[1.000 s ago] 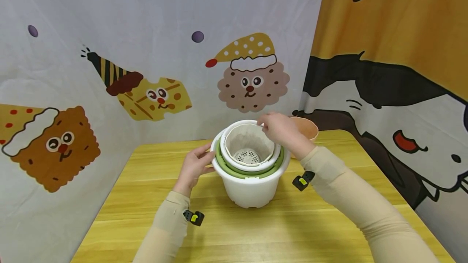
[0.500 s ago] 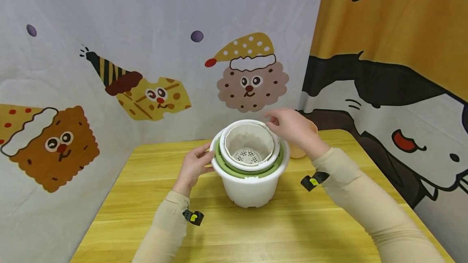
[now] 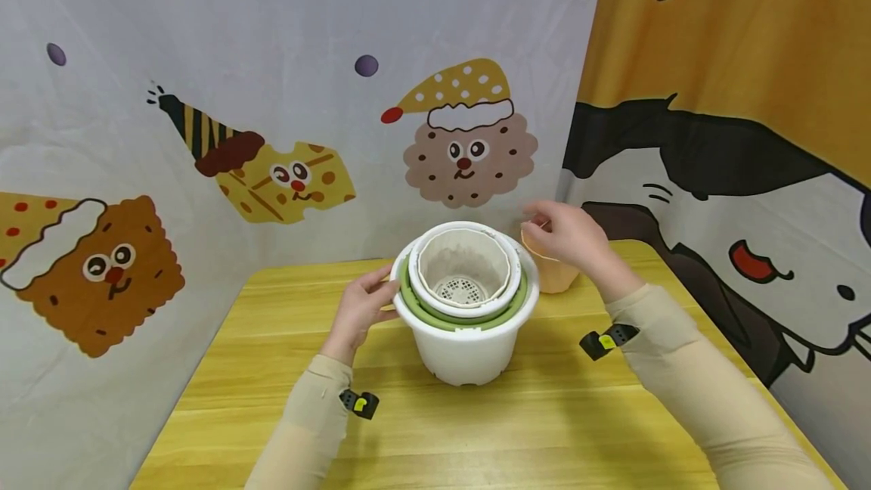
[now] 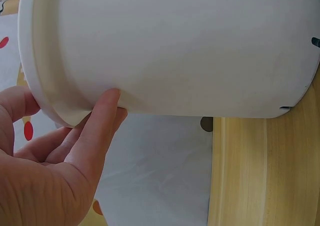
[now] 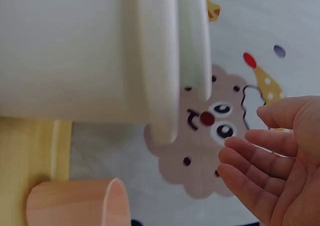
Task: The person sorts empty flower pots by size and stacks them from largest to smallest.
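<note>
A large white flower pot [image 3: 466,354] stands upright on the table, with smaller pots nested in it. Inside it shows a green pot [image 3: 500,316], then a white-rimmed pot [image 3: 515,275], and innermost a greyish-white pot [image 3: 457,259] with a perforated bottom. My left hand [image 3: 359,310] grips the large pot's rim at its left side; in the left wrist view the thumb is at the rim and the fingers lie under it. My right hand [image 3: 571,237], fingers loosely bent and holding nothing, hovers above a peach-coloured pot [image 3: 559,277] and partly hides it.
The wooden table [image 3: 435,437] has its back edge close to a white cartoon-printed curtain [image 3: 306,97]. A yellow and black printed curtain [image 3: 714,172] hangs along the right side. The peach pot stands behind and right of the nested pots.
My right hand has let go of the inner pot's rim and moved right, over the peach pot. My left hand and the nested pots stay in place.
</note>
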### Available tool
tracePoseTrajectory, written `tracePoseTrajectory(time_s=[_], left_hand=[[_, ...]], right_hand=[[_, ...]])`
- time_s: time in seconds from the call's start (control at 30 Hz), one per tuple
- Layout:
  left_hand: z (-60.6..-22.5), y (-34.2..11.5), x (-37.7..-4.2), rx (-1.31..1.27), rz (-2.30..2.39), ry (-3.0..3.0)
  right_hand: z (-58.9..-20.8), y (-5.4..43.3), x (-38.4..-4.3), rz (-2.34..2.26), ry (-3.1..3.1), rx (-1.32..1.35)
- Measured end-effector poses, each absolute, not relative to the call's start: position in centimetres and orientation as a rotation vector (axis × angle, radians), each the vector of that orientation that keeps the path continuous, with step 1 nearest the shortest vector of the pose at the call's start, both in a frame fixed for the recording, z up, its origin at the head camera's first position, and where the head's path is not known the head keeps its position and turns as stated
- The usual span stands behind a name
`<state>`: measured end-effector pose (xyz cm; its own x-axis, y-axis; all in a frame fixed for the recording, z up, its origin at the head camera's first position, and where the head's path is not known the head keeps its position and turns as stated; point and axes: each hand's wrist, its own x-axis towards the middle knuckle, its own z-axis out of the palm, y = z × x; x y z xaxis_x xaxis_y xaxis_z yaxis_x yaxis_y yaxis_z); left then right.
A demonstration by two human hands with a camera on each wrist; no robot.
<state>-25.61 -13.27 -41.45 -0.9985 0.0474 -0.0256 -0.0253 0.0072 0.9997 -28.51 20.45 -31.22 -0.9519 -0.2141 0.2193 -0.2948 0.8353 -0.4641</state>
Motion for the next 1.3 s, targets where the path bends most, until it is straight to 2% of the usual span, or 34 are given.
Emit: tracePoseTrajectory(time_s=[0.77, 1.3], left_hand=[[-41.4, -13.3, -25.6, 0.028, 2.172, 2.196], [-41.5, -13.3, -25.6, 0.038, 2.178, 2.193]], right_hand=[[-36.9, 26.5, -30.6, 0.864, -2.852, 0.075], [-37.1, 29.0, -32.0, 0.949, -2.920, -0.133]])
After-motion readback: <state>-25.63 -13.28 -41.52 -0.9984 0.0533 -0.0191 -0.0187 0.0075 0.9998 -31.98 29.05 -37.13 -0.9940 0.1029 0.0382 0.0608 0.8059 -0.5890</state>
